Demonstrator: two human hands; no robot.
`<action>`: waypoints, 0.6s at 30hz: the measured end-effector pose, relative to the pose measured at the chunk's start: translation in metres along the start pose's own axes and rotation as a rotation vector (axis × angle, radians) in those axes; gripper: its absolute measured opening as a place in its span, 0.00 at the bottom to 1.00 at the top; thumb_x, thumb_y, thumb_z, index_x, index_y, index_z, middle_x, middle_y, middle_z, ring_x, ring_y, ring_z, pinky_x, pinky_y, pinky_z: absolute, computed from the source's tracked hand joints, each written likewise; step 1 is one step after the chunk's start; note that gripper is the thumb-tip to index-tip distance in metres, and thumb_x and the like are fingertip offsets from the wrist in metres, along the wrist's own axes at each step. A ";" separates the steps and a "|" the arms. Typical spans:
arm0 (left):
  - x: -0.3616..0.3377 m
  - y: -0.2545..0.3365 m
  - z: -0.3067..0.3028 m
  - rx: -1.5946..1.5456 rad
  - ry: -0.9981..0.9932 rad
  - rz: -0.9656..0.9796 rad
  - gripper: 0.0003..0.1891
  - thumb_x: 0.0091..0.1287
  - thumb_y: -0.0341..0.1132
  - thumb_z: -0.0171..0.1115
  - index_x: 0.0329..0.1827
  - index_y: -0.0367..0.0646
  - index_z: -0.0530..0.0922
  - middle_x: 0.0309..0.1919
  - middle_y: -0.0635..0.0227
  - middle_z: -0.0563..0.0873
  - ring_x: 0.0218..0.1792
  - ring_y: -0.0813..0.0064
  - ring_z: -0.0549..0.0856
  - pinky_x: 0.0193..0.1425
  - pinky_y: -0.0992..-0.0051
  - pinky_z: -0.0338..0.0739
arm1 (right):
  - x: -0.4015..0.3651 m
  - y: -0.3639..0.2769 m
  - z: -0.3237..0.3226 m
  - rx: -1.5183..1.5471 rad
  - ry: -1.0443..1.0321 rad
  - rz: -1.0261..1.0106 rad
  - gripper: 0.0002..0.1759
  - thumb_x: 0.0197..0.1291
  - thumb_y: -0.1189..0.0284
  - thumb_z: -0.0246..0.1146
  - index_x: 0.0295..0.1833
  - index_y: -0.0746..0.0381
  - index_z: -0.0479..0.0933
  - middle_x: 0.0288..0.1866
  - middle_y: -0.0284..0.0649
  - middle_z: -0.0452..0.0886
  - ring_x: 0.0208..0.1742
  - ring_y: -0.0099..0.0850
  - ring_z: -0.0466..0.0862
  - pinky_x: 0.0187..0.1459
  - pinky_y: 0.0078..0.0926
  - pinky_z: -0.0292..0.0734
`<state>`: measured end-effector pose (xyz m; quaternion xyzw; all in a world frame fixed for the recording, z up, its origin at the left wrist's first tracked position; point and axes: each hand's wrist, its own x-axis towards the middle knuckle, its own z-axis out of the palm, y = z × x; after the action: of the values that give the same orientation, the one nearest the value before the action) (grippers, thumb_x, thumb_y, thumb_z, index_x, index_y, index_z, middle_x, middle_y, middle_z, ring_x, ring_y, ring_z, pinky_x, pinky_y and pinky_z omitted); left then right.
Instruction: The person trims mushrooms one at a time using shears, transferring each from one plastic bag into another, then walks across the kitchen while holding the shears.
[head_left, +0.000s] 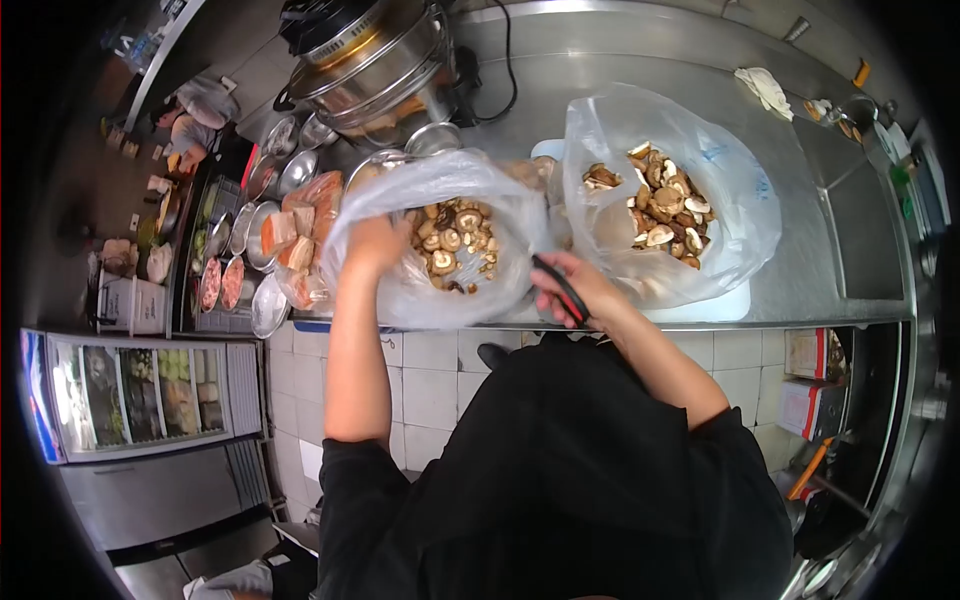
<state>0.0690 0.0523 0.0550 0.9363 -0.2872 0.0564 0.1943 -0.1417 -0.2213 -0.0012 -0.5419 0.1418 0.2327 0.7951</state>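
Observation:
On the steel counter, an open clear plastic bag (440,175) holds whole brown mushrooms (450,240). My left hand (382,240) is inside this bag at its left side, beside the mushrooms; its fingers are blurred. Near the bag's right edge, my right hand (580,287) is closed on a tool with black and red handles (565,290), which look like scissors. To the right, a second clear bag (745,190) holds cut mushrooms (670,205). A white board (735,306) shows partly under the second bag.
Behind the left bag stands a large metal pot (385,80) with a black cord. Metal bowls (298,172) and bagged orange-pink food (293,245) lie left. A white cloth (763,92) and a sink (860,220) are right. Another person (187,135) is at the far left.

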 end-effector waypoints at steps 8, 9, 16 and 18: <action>0.011 0.049 -0.021 0.007 -0.123 -0.178 0.29 0.68 0.46 0.61 0.66 0.33 0.76 0.57 0.40 0.84 0.61 0.43 0.82 0.67 0.55 0.74 | -0.006 -0.023 0.011 0.202 0.232 -0.233 0.25 0.73 0.62 0.65 0.68 0.62 0.69 0.28 0.36 0.82 0.17 0.19 0.76 0.13 0.19 0.67; 0.015 0.049 -0.005 0.004 -0.125 -0.174 0.29 0.68 0.46 0.61 0.66 0.33 0.76 0.57 0.40 0.84 0.61 0.43 0.82 0.67 0.55 0.74 | -0.008 -0.022 0.012 0.214 0.222 -0.227 0.25 0.73 0.62 0.65 0.68 0.62 0.69 0.28 0.36 0.82 0.17 0.19 0.76 0.13 0.19 0.67; 0.062 0.054 0.081 0.130 0.065 -0.217 0.30 0.62 0.46 0.68 0.63 0.36 0.80 0.62 0.43 0.81 0.66 0.47 0.78 0.71 0.57 0.71 | -0.015 -0.014 0.013 0.250 0.184 -0.212 0.27 0.72 0.62 0.66 0.70 0.61 0.69 0.29 0.36 0.82 0.17 0.21 0.76 0.13 0.19 0.67; 0.069 0.051 0.090 0.005 0.115 -0.198 0.29 0.60 0.45 0.70 0.61 0.36 0.81 0.62 0.43 0.81 0.66 0.46 0.78 0.71 0.57 0.72 | -0.018 -0.012 0.012 0.244 0.189 -0.215 0.28 0.71 0.62 0.66 0.71 0.61 0.68 0.29 0.36 0.82 0.18 0.21 0.76 0.13 0.19 0.67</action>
<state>0.0969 -0.0578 0.0047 0.9558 -0.1814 0.0911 0.2129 -0.1508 -0.2174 0.0210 -0.4729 0.1841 0.0756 0.8583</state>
